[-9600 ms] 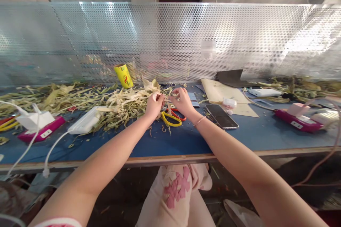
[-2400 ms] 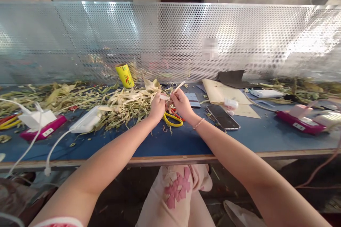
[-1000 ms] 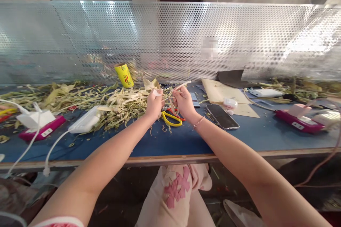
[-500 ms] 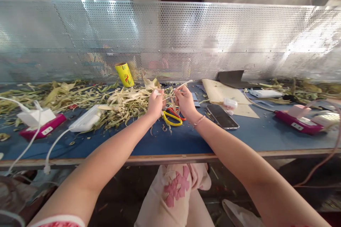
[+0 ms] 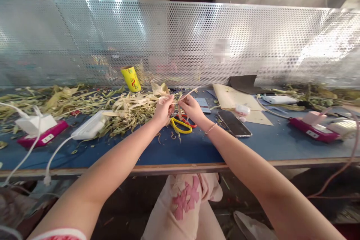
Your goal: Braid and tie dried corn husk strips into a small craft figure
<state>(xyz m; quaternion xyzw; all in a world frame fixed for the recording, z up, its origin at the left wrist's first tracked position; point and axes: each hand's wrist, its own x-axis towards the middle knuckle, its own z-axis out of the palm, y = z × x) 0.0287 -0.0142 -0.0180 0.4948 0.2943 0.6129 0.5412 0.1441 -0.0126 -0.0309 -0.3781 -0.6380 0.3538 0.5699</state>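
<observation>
Over the blue table (image 5: 168,153), my left hand (image 5: 164,110) is closed in a pinch on a pale strip of dried corn husk (image 5: 161,100). My right hand (image 5: 192,109) pinches a thin husk strip (image 5: 193,90) whose end sticks up to the right. The fingertips of both hands are close together, with thin strands between them. Just below them lie scissors with yellow handles (image 5: 181,131) and another red-handled pair (image 5: 191,124), their blades hidden. A heap of dry husks (image 5: 129,112) spreads to the left of my left hand.
A yellow cardboard tube (image 5: 131,78) stands before the perforated metal screen (image 5: 180,45). Right of my hands lie a phone (image 5: 234,123), an earbud case (image 5: 242,110) and brown paper (image 5: 233,97). Purple power strips (image 5: 43,135) (image 5: 313,131), a white power bank (image 5: 88,125) and cables flank both sides.
My right hand has moved slightly left and down, closer to my left hand. The husk strip's raised end has shifted left with it.
</observation>
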